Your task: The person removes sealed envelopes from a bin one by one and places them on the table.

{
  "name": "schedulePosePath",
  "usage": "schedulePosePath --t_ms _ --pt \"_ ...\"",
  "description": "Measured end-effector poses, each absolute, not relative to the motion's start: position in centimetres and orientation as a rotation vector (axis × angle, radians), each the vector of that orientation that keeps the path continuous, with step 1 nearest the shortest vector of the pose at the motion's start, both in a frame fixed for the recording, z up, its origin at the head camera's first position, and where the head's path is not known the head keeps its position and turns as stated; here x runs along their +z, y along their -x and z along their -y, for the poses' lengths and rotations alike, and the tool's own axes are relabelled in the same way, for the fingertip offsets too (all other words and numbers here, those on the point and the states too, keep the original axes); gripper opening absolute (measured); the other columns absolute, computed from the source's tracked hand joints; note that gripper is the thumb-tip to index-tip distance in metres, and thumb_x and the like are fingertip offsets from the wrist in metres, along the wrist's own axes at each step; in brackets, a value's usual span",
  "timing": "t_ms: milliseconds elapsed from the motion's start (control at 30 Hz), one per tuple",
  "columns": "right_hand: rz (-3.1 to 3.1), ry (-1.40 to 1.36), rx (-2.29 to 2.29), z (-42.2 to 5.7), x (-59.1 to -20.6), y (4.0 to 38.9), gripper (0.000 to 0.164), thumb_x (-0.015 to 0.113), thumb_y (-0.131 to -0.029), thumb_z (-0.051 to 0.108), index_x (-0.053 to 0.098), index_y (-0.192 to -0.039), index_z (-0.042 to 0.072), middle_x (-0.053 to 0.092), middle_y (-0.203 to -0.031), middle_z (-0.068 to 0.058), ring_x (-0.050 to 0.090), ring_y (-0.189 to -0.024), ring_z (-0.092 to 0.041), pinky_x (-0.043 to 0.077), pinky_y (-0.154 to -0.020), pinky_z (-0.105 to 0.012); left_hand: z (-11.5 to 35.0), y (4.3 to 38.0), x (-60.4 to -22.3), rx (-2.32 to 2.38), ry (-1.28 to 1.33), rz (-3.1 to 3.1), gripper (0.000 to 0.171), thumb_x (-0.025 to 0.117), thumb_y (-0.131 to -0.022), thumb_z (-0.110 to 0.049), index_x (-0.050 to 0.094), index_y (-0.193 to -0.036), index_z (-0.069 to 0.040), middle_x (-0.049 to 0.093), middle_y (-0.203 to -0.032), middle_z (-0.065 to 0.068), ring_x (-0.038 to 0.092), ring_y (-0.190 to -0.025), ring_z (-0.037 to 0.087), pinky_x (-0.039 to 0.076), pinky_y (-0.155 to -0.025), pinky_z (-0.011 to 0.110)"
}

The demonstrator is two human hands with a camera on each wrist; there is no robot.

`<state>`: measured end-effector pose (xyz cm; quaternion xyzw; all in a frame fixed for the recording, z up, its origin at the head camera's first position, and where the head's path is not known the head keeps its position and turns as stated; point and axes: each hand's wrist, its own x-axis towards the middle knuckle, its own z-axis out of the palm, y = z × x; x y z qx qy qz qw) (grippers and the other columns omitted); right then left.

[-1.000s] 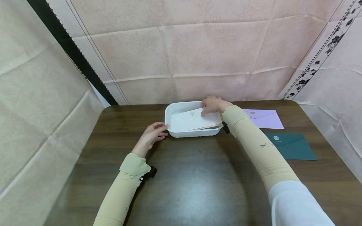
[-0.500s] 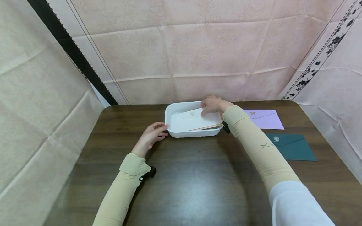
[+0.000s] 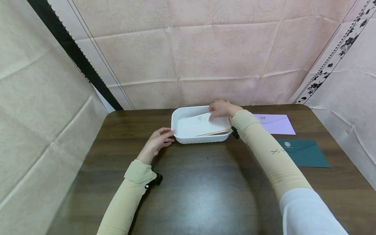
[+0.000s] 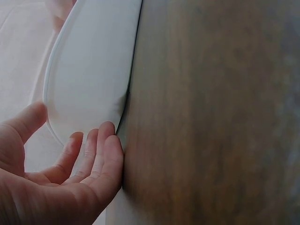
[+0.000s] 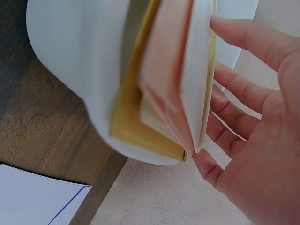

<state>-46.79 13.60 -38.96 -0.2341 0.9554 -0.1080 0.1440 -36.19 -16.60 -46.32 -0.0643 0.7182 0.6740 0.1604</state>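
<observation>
A white tray [image 3: 202, 140] stands at the table's far edge and holds a small stack of envelopes. On top lies a white envelope [image 3: 194, 128]; beneath it a pink envelope [image 5: 165, 56] and a yellow one [image 5: 145, 144] show in the right wrist view. My left hand [image 3: 157, 142] touches the tray's left end, its thumb near the rim and its loosely bent fingers along the outer wall, as the left wrist view shows. My right hand [image 3: 221, 109] rests on the stack's right part, thumb and fingertips against the top envelope's face.
Right of the tray a lilac envelope [image 3: 276, 124] lies flat, partly behind the right sleeve. Nearer stands out a dark green envelope [image 3: 306, 152], its left part covered by the forearm. Fabric [image 3: 205, 52] hangs behind the brown table [image 3: 199, 192] and at both sides.
</observation>
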Motion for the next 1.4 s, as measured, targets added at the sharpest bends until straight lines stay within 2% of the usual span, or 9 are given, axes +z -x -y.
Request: schedulePosePath --t_ms 367,667,867,1100,1400 --pt "-2.757 0.686 -0.332 -13.4 -38.9 47.0 0.040 0.075 -0.083 0.035 0.068 -0.113 0.009 0.061 -0.119 -0.011 0.049 -0.118 -0.033 0.026 -0.105 -0.065 16.6 36.3 -46.3 1.922 0.171 -2.063 0.055 0.068 -0.098 -0.030 0.048 -0.140 -0.001 0.055 -0.135 0.018 0.063 -0.113 0.033 0.047 -0.104 0.045" --pt "-2.686 0.696 -0.324 -12.3 -38.8 46.2 0.046 0.073 -0.087 0.034 0.065 -0.123 0.006 0.056 -0.129 -0.013 0.041 -0.128 -0.035 0.017 -0.111 -0.069 16.7 36.4 -46.5 1.937 0.178 -2.043 0.057 0.068 -0.098 -0.030 0.047 -0.142 -0.001 0.054 -0.136 0.018 0.061 -0.117 0.035 0.046 -0.106 0.046" --pt "-2.706 0.708 -0.265 -11.6 -39.3 46.3 0.050 0.075 -0.086 0.040 0.065 -0.124 0.009 0.055 -0.129 -0.011 0.042 -0.127 -0.033 0.024 -0.109 -0.064 16.7 36.4 -46.5 1.930 0.181 -2.051 0.056 0.068 -0.098 -0.030 0.047 -0.141 -0.001 0.055 -0.136 0.018 0.063 -0.114 0.033 0.047 -0.104 0.044" --pt "-2.694 0.735 -0.262 -10.6 -39.7 46.0 0.056 0.075 -0.086 0.043 0.063 -0.129 0.008 0.054 -0.136 -0.013 0.040 -0.132 -0.036 0.023 -0.110 -0.066 16.7 36.3 -46.5 1.918 0.189 -2.061 0.057 0.069 -0.097 -0.031 0.048 -0.141 -0.002 0.055 -0.136 0.017 0.065 -0.110 0.028 0.049 -0.102 0.043" --pt "-2.707 0.754 -0.226 -9.3 -40.3 45.9 0.057 0.070 -0.088 0.043 0.062 -0.132 0.008 0.054 -0.137 -0.013 0.042 -0.131 -0.035 0.027 -0.110 -0.059 16.7 36.1 -46.4 1.920 0.178 -2.056 0.058 0.069 -0.098 -0.031 0.047 -0.142 -0.001 0.053 -0.138 0.020 0.062 -0.116 0.035 0.046 -0.105 0.045"
